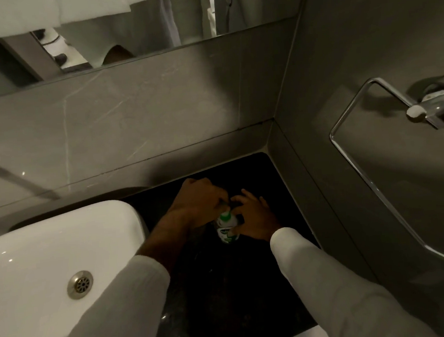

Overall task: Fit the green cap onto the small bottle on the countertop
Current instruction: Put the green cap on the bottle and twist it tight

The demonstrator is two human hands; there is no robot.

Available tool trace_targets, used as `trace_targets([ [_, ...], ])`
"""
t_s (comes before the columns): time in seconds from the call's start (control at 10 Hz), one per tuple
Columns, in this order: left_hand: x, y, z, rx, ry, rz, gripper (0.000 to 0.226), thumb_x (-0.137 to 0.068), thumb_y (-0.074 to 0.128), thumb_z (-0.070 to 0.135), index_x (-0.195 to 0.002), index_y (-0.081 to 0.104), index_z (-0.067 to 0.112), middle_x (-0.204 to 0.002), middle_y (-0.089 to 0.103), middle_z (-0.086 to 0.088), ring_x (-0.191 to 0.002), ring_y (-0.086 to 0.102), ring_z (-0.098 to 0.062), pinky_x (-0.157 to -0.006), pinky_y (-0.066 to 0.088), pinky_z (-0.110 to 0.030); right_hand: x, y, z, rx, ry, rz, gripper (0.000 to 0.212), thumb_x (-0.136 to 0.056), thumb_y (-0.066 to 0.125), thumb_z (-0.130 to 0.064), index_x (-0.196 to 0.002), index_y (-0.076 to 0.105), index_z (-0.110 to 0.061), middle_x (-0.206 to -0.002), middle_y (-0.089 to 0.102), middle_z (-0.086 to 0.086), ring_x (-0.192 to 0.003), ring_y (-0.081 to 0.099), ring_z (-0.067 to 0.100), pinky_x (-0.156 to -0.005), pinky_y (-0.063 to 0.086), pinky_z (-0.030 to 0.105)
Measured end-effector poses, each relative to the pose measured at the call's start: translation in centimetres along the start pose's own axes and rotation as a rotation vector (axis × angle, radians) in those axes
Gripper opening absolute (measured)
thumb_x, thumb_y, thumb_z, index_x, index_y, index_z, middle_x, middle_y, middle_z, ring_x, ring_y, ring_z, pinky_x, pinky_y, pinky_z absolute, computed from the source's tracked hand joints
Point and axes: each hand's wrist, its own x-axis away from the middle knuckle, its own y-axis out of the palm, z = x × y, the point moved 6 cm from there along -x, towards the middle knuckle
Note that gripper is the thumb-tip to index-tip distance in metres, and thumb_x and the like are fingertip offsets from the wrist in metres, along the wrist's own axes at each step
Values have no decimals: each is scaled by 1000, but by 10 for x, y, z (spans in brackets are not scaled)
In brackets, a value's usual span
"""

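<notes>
Left hand (pixel 199 200) grip pinching green cap (pixel 225 217); right hand (pixel 254 218) grip clasping small bottle (pixel 228 233); countertop (pixel 226 289) corner.

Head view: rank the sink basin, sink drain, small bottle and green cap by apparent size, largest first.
1. sink basin
2. small bottle, partly hidden by the hands
3. sink drain, close to the bottle, so unsure
4. green cap

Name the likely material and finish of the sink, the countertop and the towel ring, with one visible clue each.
Sink: probably glazed ceramic; glossy white with small bright highlights.
Countertop: looks like polished dark stone, perhaps granite; black with faint speckles, though the dim light leaves it uncertain.
Towel ring: chromed or polished metal; thin bar with mirror-like shine.
</notes>
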Motion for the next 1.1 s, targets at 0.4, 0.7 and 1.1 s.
trace_targets([
  [0.4,7,36,-18,597,-367,-125,28,-79,75,54,-63,65,34,-65,67,19,-64,62,6,-59,42,-13,7,5,-1,35,-18,7,54,-78,74,-50,-129,66,-32,-159,38,-8,-158,9,24,-123,7,64],
  [0.7,36,58,-1,867,-414,-33,14,-74,81,52,-66,70,47,-64,71,24,-57,63,10,-53,43,-3,24,17,4,40,-28,104,54,-81,73,-49,-131,64,-31,-157,43,-9,-157,14,21,-125,8,60],
  [1.1,68,68,0,973,-472,179,31,-84,63,66,-77,70,37,-72,73,14,-64,68,4,-57,45,-8,34,16,0,54,24,7,84,-77,76,-51,-150,43,-28,-166,27,-1,-159,8,27,-124,11,63],
])
